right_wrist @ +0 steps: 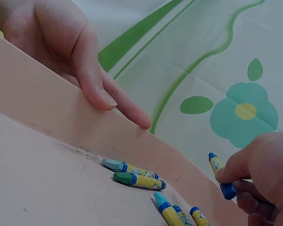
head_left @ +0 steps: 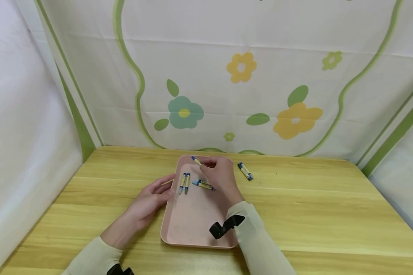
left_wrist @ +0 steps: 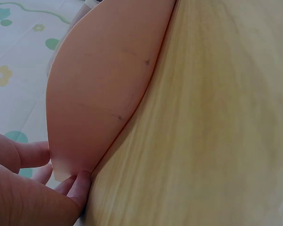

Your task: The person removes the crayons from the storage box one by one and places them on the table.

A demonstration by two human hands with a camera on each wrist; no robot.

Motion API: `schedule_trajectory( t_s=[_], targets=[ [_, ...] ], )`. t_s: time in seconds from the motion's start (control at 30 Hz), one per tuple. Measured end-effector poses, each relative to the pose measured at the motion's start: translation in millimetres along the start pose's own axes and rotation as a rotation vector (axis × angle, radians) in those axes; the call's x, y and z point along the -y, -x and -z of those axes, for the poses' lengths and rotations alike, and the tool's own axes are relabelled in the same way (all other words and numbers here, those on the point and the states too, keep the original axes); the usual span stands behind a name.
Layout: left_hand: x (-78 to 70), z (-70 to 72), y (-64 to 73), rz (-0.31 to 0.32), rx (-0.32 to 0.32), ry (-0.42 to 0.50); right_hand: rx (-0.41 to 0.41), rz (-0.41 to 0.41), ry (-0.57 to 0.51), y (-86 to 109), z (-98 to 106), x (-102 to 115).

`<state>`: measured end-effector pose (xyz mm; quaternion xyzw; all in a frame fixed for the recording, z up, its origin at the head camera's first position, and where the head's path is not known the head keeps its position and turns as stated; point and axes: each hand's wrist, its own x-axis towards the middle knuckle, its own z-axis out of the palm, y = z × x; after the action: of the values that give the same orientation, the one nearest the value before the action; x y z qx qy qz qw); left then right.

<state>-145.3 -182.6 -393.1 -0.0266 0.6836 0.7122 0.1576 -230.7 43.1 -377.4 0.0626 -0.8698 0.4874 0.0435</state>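
Observation:
My right hand [head_left: 220, 175] pinches a blue crayon [right_wrist: 217, 162] with a yellow wrapper between thumb and fingers, above the far part of the pink tray [head_left: 196, 225]. My left hand [head_left: 148, 202] touches the tray's left side with fairly straight fingers; its thumb rests at the rim in the right wrist view. Inside the tray, a pale teal crayon [right_wrist: 137, 172] and a green crayon [right_wrist: 141, 181] lie side by side near the left wall. To their right is a turquoise crayon [right_wrist: 169, 214], with more crayon ends beside it, partly cut off by the frame.
Outside the tray, right of its far corner, crayons [head_left: 245, 171] lie close together on the wooden table [head_left: 316, 214]. A white curtain [head_left: 199, 68] with flowers hangs behind the table's far edge. Black wrist cameras [head_left: 223, 227] sit on both forearms.

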Motion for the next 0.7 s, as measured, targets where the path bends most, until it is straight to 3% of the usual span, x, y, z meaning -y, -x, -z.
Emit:
schedule_trajectory(
  t_s=[0.43, 0.7],
  targets=[
    [-0.1, 0.6, -0.4, 0.018, -0.009, -0.003, -0.004, -0.004, -0.012, -0.2, 3, 6],
    [0.6, 1.6, -1.1, 0.013, -0.008, 0.001, -0.006, 0.05, -0.018, 1.0, 9, 16]
  ],
)
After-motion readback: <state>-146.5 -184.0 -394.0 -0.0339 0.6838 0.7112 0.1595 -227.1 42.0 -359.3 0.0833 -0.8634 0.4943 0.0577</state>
